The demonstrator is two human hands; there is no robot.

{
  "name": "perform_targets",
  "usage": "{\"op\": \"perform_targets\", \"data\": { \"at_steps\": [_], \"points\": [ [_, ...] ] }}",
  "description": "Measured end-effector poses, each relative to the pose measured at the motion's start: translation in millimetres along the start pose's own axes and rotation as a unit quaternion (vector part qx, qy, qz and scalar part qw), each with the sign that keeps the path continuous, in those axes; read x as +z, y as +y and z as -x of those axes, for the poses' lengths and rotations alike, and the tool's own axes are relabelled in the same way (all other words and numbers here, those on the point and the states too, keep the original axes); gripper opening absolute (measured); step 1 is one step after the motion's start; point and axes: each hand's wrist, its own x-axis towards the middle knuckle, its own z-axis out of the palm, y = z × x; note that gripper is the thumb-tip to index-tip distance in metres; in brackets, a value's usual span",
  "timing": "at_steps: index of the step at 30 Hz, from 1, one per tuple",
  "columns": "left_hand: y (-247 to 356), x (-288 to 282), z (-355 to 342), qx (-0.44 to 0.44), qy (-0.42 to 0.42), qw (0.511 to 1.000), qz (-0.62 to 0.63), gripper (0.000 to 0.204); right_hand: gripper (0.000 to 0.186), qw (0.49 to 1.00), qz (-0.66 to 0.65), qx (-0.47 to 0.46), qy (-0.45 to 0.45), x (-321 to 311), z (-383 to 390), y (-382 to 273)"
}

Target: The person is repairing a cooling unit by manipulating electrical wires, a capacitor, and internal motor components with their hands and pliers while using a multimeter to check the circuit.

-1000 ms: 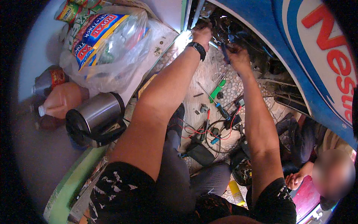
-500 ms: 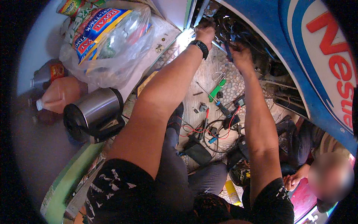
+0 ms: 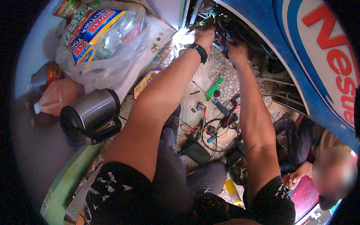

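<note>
Near floor: at my knees I see a black meter-like box [image 3: 195,152] with red and black leads [image 3: 210,131] tangled beside it, lying loose on the pebbled floor [image 3: 232,80]; nothing here is in hand.
Mid floor: a green-handled tool [image 3: 213,88] and a blue-and-black-handled screwdriver [image 3: 221,108] lie a little farther out, between my forearms, untouched.
Left side: a steel kettle [image 3: 92,114] and a clear plastic bag of packets [image 3: 101,41] sit on the ledge, well apart from the work.
Right side: another person's hand [image 3: 290,180] rests low by the blue cabinet panel [image 3: 285,45], not in the job.
Left hand: my left hand [image 3: 204,35], with a black wristband, is curled shut up at the open compartment; what it grips is hidden among the wiring, so I cannot tell what it has.
Right hand: my right hand [image 3: 236,50] is closed around a blue-handled tool [image 3: 225,45], just beside the left hand.
Tool axis: only a short stub of handle shows; I judge its long axis runs up and leftward into the compartment, tip toward the wiring [image 3: 210,11], but the tip is hidden.
Progress: I judge the work mid-way: the compartment is open, wires exposed, both hands busy inside; closing up and gathering the tools remain.
</note>
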Motion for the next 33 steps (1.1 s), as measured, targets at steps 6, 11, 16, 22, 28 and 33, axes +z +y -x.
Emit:
{"op": "perform_targets", "data": {
  "at_steps": [6, 11, 16, 22, 28, 33],
  "points": [
    [8.2, -23.1, 15.6, -0.077, -0.1, 0.974, 0.188, 0.012, 0.032, 0.993, 0.055, -0.101, 0.002, 14.4, 38.0, 27.3],
    [-14.2, -50.6, 44.3, -0.146, -0.204, 0.936, 0.247, 0.014, 0.035, 0.994, 0.089, -0.058, -0.002, 10.4, 132.3, 30.4],
    [-2.1, -63.3, 86.1, -0.133, -0.255, 0.944, 0.16, 0.026, 0.039, 0.979, 0.16, -0.112, 0.05, 21.9, 237.8, 97.5],
    [-9.6, -72.0, 112.8, -0.105, -0.268, 0.952, 0.107, 0.038, 0.041, 0.971, 0.232, -0.046, 0.038, 42.7, 323.7, 141.3],
    [-21.0, -74.1, 134.5, -0.042, -0.281, 0.958, 0.022, 0.043, 0.039, 0.973, 0.223, -0.048, 0.024, 52.3, 344.8, 145.9],
    [-24.9, -80.4, 162.4, 0.038, -0.278, 0.959, -0.041, 0.042, 0.042, 0.951, 0.305, -0.044, -0.036, 50.4, 343.7, 135.2]
  ]
}}
